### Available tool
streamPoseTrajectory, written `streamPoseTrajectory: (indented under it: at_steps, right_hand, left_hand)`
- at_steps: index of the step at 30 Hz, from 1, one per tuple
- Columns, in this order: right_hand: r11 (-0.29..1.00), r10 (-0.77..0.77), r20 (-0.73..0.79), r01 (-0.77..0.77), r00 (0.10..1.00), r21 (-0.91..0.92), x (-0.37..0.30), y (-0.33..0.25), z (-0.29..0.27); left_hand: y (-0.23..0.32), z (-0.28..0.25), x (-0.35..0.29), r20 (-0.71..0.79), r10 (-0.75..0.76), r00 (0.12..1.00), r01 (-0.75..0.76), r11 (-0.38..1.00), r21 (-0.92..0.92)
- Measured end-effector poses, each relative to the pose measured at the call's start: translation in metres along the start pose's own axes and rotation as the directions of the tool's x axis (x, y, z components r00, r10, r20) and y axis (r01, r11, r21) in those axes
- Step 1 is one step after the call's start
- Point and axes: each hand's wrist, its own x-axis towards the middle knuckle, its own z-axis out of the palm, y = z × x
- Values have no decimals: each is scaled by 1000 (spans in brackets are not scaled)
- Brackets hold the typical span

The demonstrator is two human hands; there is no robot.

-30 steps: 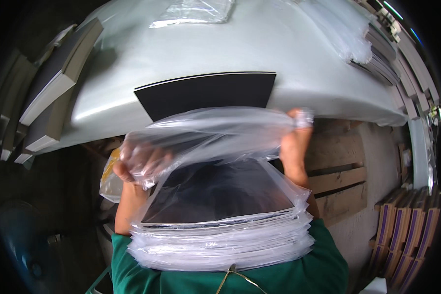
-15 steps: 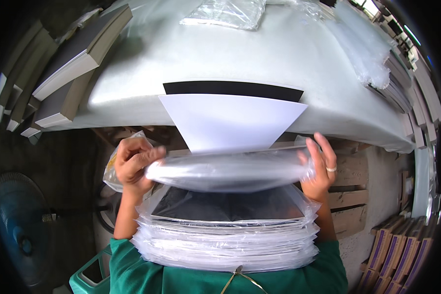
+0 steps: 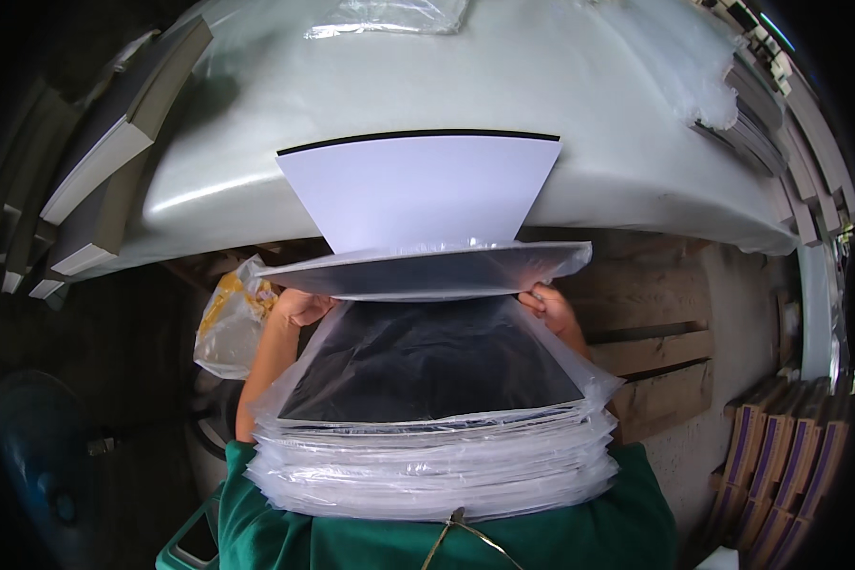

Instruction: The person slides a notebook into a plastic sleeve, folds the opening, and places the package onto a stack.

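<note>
A clear plastic sleeve (image 3: 427, 272) with something dark showing through it lies tilted across both hands. Its near side is pinched at the left by my left hand (image 3: 304, 307), fingers closed and partly hidden under it. My right hand (image 3: 549, 306) grips the other end, thumb and fingers together. Just beyond the sleeve, a white sheet (image 3: 418, 190) spreads over the table edge, with the thin rim of a black sheet (image 3: 418, 136) behind it. Between my forearms sits a thick stack of dark sheets in clear plastic sleeves (image 3: 432, 366), close to my body.
A pale covered table (image 3: 617, 142) stretches ahead. Thick stacks of dark-topped sheets (image 3: 128, 123) stand at its left, and more stacks (image 3: 750, 142) at the right. A crumpled plastic bag (image 3: 233, 328) hangs by my left forearm. A fan (image 3: 43, 456) stands lower left; cartons (image 3: 779, 456) are lower right.
Both hands have come down and closer together, and the sleeve has swung from a blurred, raised position to lie tilted against the white sheet. Less of the black sheet shows.
</note>
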Motion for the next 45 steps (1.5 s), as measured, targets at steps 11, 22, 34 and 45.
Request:
streamPoseTrajectory:
  at_steps: [11, 22, 34, 45]
  right_hand:
    - [507, -429, -274, -22, 861, -862, 51, -1, -8]
    - [891, -207, 480, 367, 853, -267, 15, -28, 237]
    - [804, -397, 208, 449, 894, -391, 13, -27, 232]
    - [773, -495, 160, 517, 854, -369, 20, -15, 238]
  left_hand:
    - [-69, -98, 30, -97, 178, 979, -73, 758, 649]
    - [85, 263, -46, 486, 406, 774, -599, 221, 770]
    - [73, 240, -30, 276, 656, 703, -654, 442, 614]
    - [71, 244, -35, 294, 735, 611, -691, 314, 651]
